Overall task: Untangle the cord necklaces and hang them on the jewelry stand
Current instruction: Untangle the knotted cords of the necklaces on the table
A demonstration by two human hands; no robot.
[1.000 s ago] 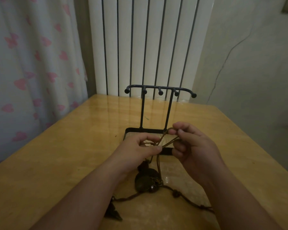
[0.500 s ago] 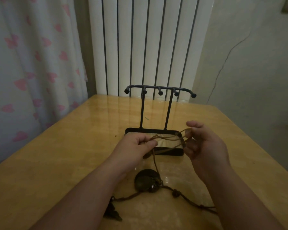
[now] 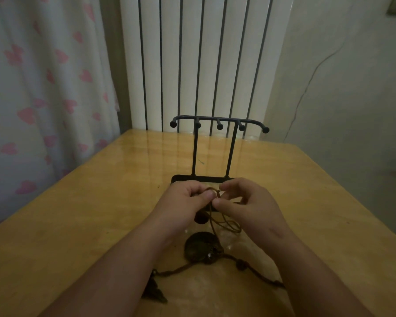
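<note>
A black metal jewelry stand [image 3: 218, 124] with several knobbed pegs stands on the wooden table [image 3: 101, 213]; nothing hangs on it. In front of its base, my left hand [image 3: 188, 200] and my right hand [image 3: 245, 202] meet, both pinching the same thin brown cord [image 3: 215, 195]. Loose loops of that cord [image 3: 229, 225] sag below my right hand. A round dark pendant [image 3: 199, 247] lies on the table under my hands, with a thicker knotted cord [image 3: 256, 271] trailing right and another strand running left to a dark tassel-like piece [image 3: 154, 291].
A white ribbed radiator [image 3: 204, 65] rises behind the table's far edge. A curtain with pink hearts [image 3: 44, 88] hangs at the left, and a pale wall [image 3: 341, 88] stands at the right. A tiny speck [image 3: 158, 186] lies on the table left of the stand.
My hands were spread apart with the cord stretched between them; now they have come together in front of the stand's base, and the cord hangs in slack loops.
</note>
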